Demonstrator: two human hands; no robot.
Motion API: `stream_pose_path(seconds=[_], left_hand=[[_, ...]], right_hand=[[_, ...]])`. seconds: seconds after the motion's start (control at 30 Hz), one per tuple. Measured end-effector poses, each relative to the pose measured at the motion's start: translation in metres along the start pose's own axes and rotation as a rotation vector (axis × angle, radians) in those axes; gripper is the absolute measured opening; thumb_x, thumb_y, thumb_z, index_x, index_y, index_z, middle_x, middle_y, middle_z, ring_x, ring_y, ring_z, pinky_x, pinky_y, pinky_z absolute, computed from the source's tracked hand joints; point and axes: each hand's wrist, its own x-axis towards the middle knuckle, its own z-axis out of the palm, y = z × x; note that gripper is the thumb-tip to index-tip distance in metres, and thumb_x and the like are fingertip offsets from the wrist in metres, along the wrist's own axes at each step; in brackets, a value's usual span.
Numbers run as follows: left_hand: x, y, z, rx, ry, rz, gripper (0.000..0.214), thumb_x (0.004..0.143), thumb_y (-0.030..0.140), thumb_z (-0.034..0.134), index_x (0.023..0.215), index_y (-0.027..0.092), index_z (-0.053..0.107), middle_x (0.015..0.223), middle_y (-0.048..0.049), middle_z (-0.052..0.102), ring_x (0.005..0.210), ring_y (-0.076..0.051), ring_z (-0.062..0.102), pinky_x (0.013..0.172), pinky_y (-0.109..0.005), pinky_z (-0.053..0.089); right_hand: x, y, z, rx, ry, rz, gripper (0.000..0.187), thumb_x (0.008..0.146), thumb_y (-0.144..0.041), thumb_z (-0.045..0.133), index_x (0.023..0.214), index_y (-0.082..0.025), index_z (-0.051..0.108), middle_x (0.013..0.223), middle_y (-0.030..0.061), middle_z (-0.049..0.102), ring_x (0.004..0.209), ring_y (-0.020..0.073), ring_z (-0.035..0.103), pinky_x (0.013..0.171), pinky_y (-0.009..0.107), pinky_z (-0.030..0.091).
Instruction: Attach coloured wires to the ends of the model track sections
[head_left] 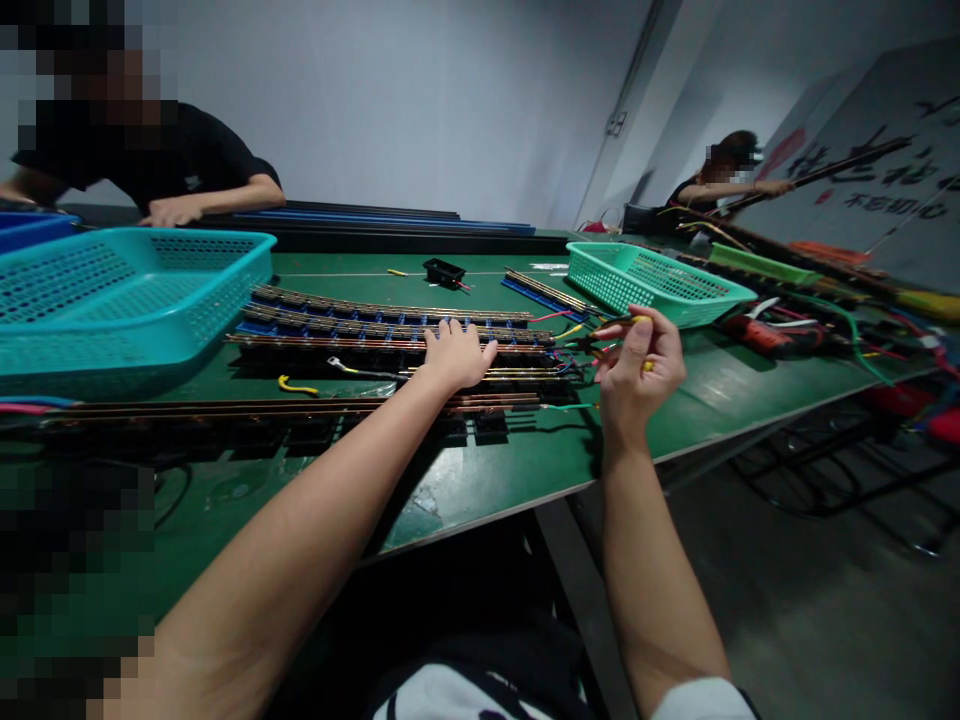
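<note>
My left hand (456, 358) lies with fingers spread across a group of long copper-coloured conductor rails (337, 318) on blue and black supports. Coloured wires (564, 333) stick out from the right ends of these rails. Beside those ends, my right hand (641, 365) is closed round what look like small pliers (583, 345), with dark jaws pointing left and yellow handle parts showing between the fingers. Nearer to me runs a longer rail assembly (247, 410), with a green wire (566, 407) at its right end. A yellow wire piece (297, 385) lies left of my left hand.
A teal basket (217, 290) stands left and a green basket (660, 280) right on the green table (465, 490). Behind the rails sits a small black box (444, 272). A red-and-black tool (776, 330) lies right. One person (202, 160) works opposite, another (720, 180) far right.
</note>
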Motion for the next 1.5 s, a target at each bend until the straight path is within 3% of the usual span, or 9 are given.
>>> stream_pose_path(seconds=[0.13, 0.33, 0.57, 0.83, 1.07, 1.23, 1.33, 1.43, 1.5], left_hand=[[0.001, 0.0, 0.001, -0.005, -0.002, 0.007, 0.066, 0.101, 0.055, 0.026, 0.141, 0.01, 0.054, 0.148, -0.0238, 0.051, 0.139, -0.039, 0.043, 0.112, -0.057, 0.035], [0.0, 0.0, 0.001, -0.002, -0.011, 0.001, 0.066, 0.101, 0.055, 0.026, 0.14, 0.01, 0.054, 0.149, -0.0237, 0.049, 0.14, -0.039, 0.042, 0.112, -0.057, 0.035], [-0.003, 0.002, -0.003, 0.007, -0.01, -0.014, 0.063, 0.102, 0.055, 0.029, 0.14, 0.012, 0.054, 0.149, -0.0224, 0.05, 0.141, -0.037, 0.042, 0.112, -0.054, 0.035], [-0.003, 0.002, -0.003, 0.004, -0.017, -0.007, 0.063, 0.102, 0.054, 0.028, 0.14, 0.011, 0.054, 0.151, -0.023, 0.048, 0.143, -0.039, 0.039, 0.112, -0.055, 0.034], [-0.002, 0.002, -0.002, 0.002, -0.01, -0.008, 0.064, 0.102, 0.055, 0.028, 0.139, 0.01, 0.054, 0.151, -0.0239, 0.048, 0.142, -0.039, 0.04, 0.112, -0.055, 0.035], [-0.001, 0.001, 0.0, -0.004, -0.015, -0.003, 0.067, 0.101, 0.055, 0.026, 0.143, 0.009, 0.052, 0.151, -0.0235, 0.048, 0.143, -0.039, 0.039, 0.113, -0.057, 0.034], [0.0, 0.0, 0.0, -0.011, -0.02, -0.002, 0.069, 0.101, 0.055, 0.026, 0.144, 0.007, 0.05, 0.153, -0.0248, 0.046, 0.144, -0.04, 0.038, 0.114, -0.058, 0.033], [0.0, 0.001, 0.0, -0.013, -0.017, -0.002, 0.068, 0.101, 0.055, 0.027, 0.144, 0.008, 0.051, 0.154, -0.0251, 0.044, 0.145, -0.04, 0.037, 0.114, -0.058, 0.033], [-0.001, 0.001, 0.0, -0.011, -0.015, -0.003, 0.067, 0.101, 0.055, 0.027, 0.143, 0.008, 0.052, 0.153, -0.0248, 0.045, 0.144, -0.04, 0.038, 0.114, -0.058, 0.034]], right_hand=[[0.002, 0.003, -0.002, -0.022, 0.006, 0.016, 0.036, 0.098, -0.054, 0.046, 0.109, -0.023, 0.06, 0.075, -0.0007, 0.066, 0.037, 0.0046, 0.043, 0.035, 0.024, 0.031], [0.0, 0.013, -0.004, 0.015, -0.16, 0.039, 0.033, 0.094, -0.054, 0.055, 0.102, -0.022, 0.064, 0.071, -0.001, 0.066, 0.043, 0.007, 0.05, 0.04, 0.023, 0.036], [-0.012, 0.007, -0.003, -0.337, -0.648, -0.196, 0.027, 0.086, -0.048, 0.065, 0.087, -0.024, 0.077, 0.049, -0.0044, 0.057, 0.041, 0.0077, 0.045, 0.047, 0.024, 0.032], [-0.016, 0.005, -0.004, -0.515, -0.788, -0.311, 0.027, 0.087, -0.049, 0.064, 0.082, -0.029, 0.081, 0.047, -0.0046, 0.061, 0.041, 0.0076, 0.049, 0.049, 0.024, 0.031], [-0.018, 0.005, -0.006, -0.369, -0.65, -0.176, 0.028, 0.088, -0.049, 0.064, 0.09, -0.025, 0.078, 0.047, -0.0057, 0.052, 0.041, 0.0075, 0.041, 0.047, 0.024, 0.032], [-0.015, 0.006, -0.004, -0.159, -0.283, -0.006, 0.032, 0.092, -0.051, 0.058, 0.091, -0.022, 0.07, 0.067, -0.0019, 0.06, 0.048, 0.007, 0.045, 0.046, 0.024, 0.034], [-0.012, 0.007, -0.002, -0.066, -0.102, 0.081, 0.036, 0.093, -0.054, 0.055, 0.09, -0.02, 0.066, 0.064, -0.0035, 0.053, 0.045, 0.0064, 0.045, 0.043, 0.023, 0.032], [-0.008, 0.009, -0.001, 0.015, -0.042, 0.122, 0.036, 0.093, -0.055, 0.055, 0.089, -0.02, 0.062, 0.055, -0.0077, 0.043, 0.042, 0.0058, 0.043, 0.042, 0.021, 0.03], [-0.006, 0.009, -0.002, 0.066, -0.05, 0.138, 0.036, 0.093, -0.056, 0.055, 0.093, -0.02, 0.06, 0.056, -0.0073, 0.05, 0.042, 0.0057, 0.046, 0.042, 0.021, 0.031]])
